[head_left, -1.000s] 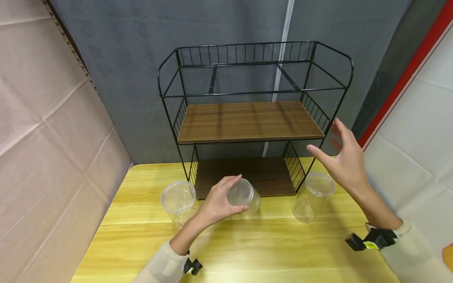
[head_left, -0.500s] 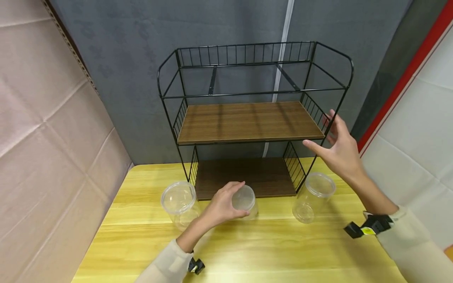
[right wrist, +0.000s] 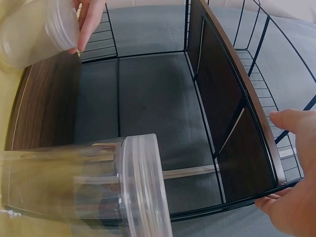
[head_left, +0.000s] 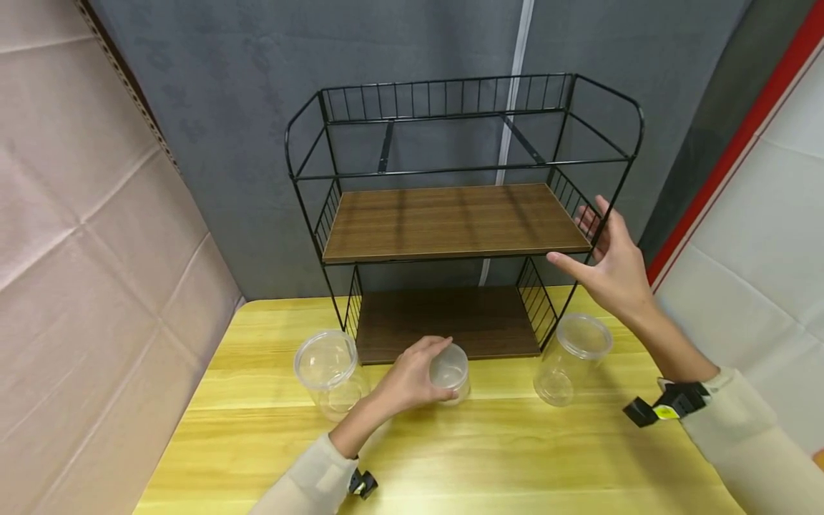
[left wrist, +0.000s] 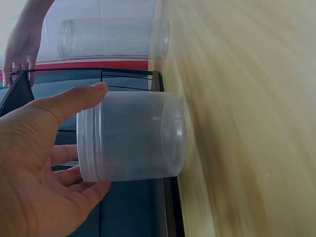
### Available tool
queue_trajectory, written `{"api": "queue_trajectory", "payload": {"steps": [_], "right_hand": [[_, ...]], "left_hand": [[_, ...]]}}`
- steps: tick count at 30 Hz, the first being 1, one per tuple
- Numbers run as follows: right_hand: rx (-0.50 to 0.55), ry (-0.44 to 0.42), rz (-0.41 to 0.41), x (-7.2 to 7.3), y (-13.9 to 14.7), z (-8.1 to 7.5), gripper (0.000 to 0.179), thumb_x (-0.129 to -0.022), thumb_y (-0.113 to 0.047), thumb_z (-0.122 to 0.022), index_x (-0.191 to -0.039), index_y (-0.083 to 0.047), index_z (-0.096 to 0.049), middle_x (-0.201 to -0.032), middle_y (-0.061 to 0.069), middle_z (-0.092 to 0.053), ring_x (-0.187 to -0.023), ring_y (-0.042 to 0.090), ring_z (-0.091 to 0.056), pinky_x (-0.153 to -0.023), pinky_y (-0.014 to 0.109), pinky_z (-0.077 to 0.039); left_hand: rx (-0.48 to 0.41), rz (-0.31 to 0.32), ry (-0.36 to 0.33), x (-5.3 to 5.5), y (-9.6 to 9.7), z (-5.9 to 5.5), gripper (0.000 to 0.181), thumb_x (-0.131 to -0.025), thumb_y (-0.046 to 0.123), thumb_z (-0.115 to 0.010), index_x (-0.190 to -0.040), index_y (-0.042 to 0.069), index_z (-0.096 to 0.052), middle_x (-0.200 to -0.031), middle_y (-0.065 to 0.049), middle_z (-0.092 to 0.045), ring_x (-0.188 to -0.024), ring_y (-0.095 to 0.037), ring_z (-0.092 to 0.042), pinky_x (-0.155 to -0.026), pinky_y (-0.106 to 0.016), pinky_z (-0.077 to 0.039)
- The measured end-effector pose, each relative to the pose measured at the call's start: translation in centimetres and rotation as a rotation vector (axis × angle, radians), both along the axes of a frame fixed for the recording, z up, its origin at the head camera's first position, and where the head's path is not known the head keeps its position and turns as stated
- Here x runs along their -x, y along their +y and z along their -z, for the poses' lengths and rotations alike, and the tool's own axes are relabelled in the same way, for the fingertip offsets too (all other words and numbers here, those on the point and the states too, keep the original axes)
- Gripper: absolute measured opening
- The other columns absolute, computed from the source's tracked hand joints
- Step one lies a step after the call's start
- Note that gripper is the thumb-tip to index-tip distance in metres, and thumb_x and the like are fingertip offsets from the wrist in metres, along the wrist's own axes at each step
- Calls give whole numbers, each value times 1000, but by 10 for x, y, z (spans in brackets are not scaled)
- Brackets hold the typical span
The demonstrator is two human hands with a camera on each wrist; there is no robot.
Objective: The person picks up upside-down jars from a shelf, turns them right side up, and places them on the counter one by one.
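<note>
My left hand (head_left: 412, 379) grips a short clear plastic jar (head_left: 450, 372) by its lidded top, in front of the shelf's lower board. In the left wrist view the jar (left wrist: 138, 136) sits between thumb and fingers, its base at the wooden table; I cannot tell whether it touches. My right hand (head_left: 614, 268) is at the right side of the black wire shelf rack (head_left: 457, 250), thumb in front and fingers spread behind the corner post. In the right wrist view the right hand (right wrist: 291, 168) straddles the rack's side, its fingertips at a black bar.
A wide clear jar (head_left: 325, 365) stands to the left of my left hand. A tall clear jar (head_left: 573, 350) stands by the rack's right front corner. The rack has two brown boards and an open top frame. A grey curtain (head_left: 425, 43) hangs behind.
My left hand has lowered the jar toward the table and slightly right, turning it more upright. My right hand has moved left and inward to the rack's right side.
</note>
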State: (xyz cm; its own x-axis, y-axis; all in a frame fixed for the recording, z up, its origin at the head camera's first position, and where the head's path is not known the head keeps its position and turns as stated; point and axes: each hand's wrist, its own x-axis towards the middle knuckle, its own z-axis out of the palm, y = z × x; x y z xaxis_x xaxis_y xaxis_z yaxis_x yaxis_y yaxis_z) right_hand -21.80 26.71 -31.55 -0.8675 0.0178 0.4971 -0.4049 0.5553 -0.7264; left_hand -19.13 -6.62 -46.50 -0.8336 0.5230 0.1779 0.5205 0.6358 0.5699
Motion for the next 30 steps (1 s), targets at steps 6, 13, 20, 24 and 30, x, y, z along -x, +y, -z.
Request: {"api": "queue_trajectory", "payload": {"steps": [6, 13, 20, 24, 30], "right_hand": [[-8, -7, -4, 5, 0, 1, 107, -92, -11, -84, -171, -15, -11, -167, 19, -37, -152, 37, -41, -124, 29, -34], [-14, 0, -6, 6, 0, 2, 106, -91, -8, -84, -171, -14, -13, -167, 18, -38, -152, 37, -42, -125, 34, -35], [-17, 16, 10, 6, 0, 3, 104, -91, -9, -85, -170, -13, -16, -166, 19, -40, -151, 37, -42, -123, 32, -36], [-26, 29, 26, 7, -1, 4, 103, -91, -10, -85, -170, -13, -18, -165, 18, -41, -151, 37, -44, -123, 31, -37], [-36, 35, 37, 7, -1, 5, 103, -92, -11, -85, -170, -13, -18, -165, 18, -42, -150, 37, -45, -122, 31, -37]], "left_hand": [[46, 4, 6, -2, 4, 3, 94, -75, 34, -98, -154, 7, -55, -148, -10, -59, -128, -30, -63, -102, -46, -57], [68, 13, 17, -2, 6, 4, 93, -77, 37, -97, -154, 7, -55, -149, -10, -59, -128, -28, -62, -103, -44, -57], [76, 26, 36, -3, 6, 5, 95, -77, 38, -97, -156, 7, -53, -152, -10, -56, -130, -27, -60, -104, -44, -56], [72, 32, 65, -4, 5, 5, 97, -75, 38, -98, -156, 7, -53, -154, -10, -54, -133, -28, -59, -106, -47, -55], [42, 36, 97, -10, -1, -6, 99, -77, 41, -97, -158, 8, -50, -158, -10, -50, -140, -31, -54, -109, -50, -53]]}}
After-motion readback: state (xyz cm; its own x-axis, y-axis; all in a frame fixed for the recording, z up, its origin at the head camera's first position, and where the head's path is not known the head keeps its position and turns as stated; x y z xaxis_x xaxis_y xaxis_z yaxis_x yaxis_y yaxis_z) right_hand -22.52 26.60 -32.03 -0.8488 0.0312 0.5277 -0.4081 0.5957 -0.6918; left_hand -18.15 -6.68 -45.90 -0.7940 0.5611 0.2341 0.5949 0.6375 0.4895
